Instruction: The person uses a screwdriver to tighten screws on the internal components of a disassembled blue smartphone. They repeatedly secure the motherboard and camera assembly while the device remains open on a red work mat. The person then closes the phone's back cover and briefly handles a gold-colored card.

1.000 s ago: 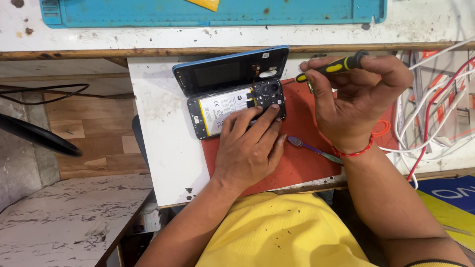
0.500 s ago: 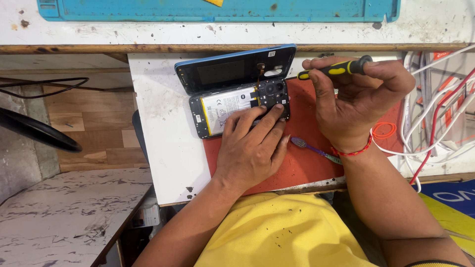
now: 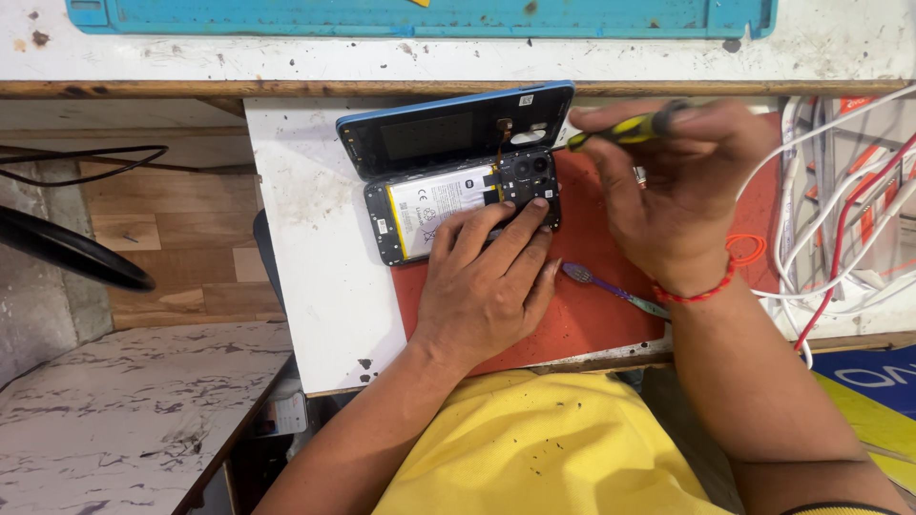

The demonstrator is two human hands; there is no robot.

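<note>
Centre frame, the left hand [image 3: 487, 286] lies flat, fingers spread on the opened phone [image 3: 463, 205]; just right of it, the right hand [image 3: 682, 186] pinches a yellow-handled screwdriver [image 3: 625, 129], tip aimed leftward at the phone.

White battery label [image 3: 441, 202] (rectangular), inside opened phone [image 3: 458, 195], blue sign [image 3: 873, 377] lower right

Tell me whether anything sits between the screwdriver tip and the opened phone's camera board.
Nothing visible does. The right hand holds the yellow-black screwdriver just right of the opened phone, over bare red mat. The left hand rests on the phone's lower edge, off that path.
</note>
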